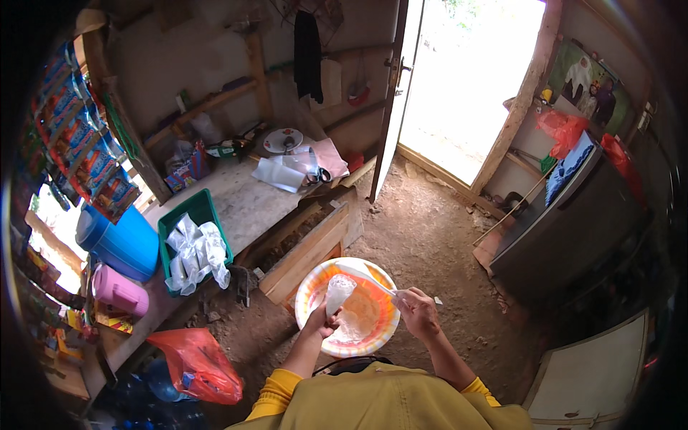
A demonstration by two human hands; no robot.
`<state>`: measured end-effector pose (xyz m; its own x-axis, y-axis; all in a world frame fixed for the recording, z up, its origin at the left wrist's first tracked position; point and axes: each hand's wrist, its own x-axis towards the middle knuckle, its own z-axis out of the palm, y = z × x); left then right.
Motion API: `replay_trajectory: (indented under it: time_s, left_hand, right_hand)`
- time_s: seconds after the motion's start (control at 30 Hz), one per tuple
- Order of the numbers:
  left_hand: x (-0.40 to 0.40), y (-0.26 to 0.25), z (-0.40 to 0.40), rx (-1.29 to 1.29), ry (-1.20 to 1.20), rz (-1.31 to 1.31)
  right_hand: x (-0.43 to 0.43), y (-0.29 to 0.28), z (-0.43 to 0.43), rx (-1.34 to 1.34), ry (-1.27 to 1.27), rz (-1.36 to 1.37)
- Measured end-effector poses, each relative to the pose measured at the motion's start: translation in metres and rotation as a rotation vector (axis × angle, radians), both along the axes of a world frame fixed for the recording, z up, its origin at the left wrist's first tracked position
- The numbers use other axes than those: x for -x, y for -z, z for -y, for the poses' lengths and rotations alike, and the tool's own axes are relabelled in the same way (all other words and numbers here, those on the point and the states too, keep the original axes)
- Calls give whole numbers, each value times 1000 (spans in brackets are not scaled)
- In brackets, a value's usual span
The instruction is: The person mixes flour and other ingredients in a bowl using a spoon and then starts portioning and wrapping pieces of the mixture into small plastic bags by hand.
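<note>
My left hand (322, 321) grips a small clear plastic bag (339, 294) filled with white powder, its top facing up. My right hand (417, 312) pinches the handle of a pale, long utensil (376, 283), probably a spoon, which slants over the rim towards the bag; its far end is hard to make out. Both hands are above an orange-and-white patterned plastic basin (390, 328). White powder (346, 334) lies in the bottom of the basin.
Left, a green plastic tray (200, 200) of filled plastic bags (194, 250) stands on a table (242, 209), near scissors (320, 176), a blue bucket (126, 242) and a pink container (121, 290). A red plastic bag (199, 360) hangs below. Right are a refrigerator (575, 231) and an open door (392, 102).
</note>
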<state>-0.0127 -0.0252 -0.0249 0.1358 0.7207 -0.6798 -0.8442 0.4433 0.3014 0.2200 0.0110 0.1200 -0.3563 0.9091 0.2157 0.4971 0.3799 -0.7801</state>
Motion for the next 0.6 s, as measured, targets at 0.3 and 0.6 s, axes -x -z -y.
replay_trajectory:
  time_s: [0.3, 0.6]
  left_hand:
    - [16, 12, 16, -167, -205, 96]
    - [46, -4, 98, -79, -497, 96]
  right_hand:
    - [-10, 85, -35, 227, 2, 560]
    - [15, 262, -70, 304, -99, 895]
